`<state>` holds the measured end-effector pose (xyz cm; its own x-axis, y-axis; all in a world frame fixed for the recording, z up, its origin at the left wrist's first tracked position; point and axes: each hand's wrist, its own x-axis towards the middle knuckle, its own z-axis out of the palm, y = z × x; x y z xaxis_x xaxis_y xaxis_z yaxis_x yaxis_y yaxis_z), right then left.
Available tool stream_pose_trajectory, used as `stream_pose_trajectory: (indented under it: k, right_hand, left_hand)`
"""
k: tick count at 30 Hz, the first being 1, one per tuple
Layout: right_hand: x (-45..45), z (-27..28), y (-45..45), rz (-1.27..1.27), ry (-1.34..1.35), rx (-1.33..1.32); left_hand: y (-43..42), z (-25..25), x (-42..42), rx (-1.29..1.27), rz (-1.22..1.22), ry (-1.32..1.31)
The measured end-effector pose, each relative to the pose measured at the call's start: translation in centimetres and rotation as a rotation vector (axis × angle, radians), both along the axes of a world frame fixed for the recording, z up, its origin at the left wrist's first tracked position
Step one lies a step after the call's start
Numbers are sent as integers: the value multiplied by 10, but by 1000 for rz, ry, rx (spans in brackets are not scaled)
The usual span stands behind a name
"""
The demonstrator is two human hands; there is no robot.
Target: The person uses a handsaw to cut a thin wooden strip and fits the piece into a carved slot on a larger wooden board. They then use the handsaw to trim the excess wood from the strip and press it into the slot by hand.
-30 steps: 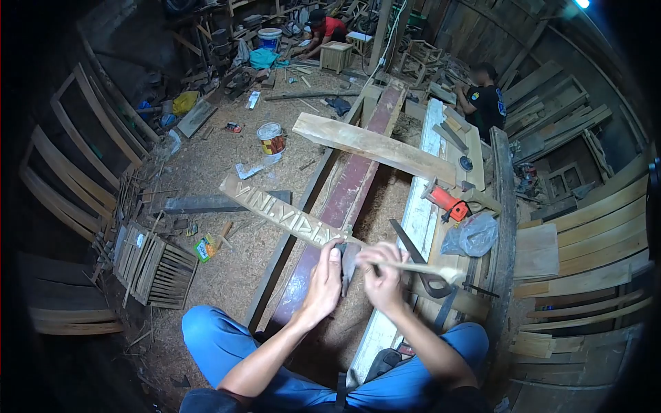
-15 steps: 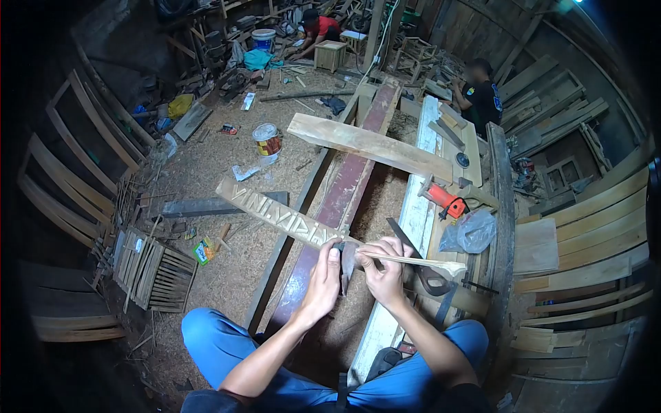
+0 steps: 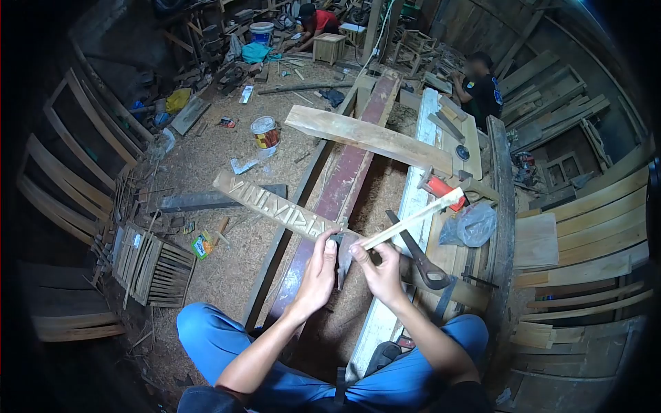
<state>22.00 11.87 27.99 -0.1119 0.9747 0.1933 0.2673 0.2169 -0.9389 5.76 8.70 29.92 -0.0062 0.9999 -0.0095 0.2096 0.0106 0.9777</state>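
Note:
A carved board with raised letters lies slantwise over the dark red beam. Its near end reaches my left hand, whose fingers are closed on a dark block at that end. My right hand is closed, with a thin pale wooden stick in its grip. The stick slants up and to the right, over part of a red power tool. Just right of my right hand lies a handsaw. What lies between my two hands is too small to make out.
A plain plank crosses the beams farther off. A plastic bag sits on the right-hand boards. On the floor stand a paint can and a slatted wooden piece. Two people crouch beyond.
The stick in my right hand has swung from nearly level to slanting upward, its far end now over the red tool. My left hand stays at the board's end. The view has shifted slightly.

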Motion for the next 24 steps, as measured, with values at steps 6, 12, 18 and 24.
stream_pose_trajectory:
  k: [6, 12, 18, 24]
  right_hand:
    - [-5, 9, -1, 98, 536, -378]
    - [-4, 30, 0, 124, 615, -485]
    - [-4, 33, -2, 153, 622, -454]
    - [1, 41, -1, 127, 596, -457]
  left_hand:
    - [0, 2, 0, -3, 21, -56]
    - [-7, 10, 2, -7, 30, -52]
    - [-8, 15, -1, -17, 65, -27]
    - [-8, 11, -1, 50, 106, -20]
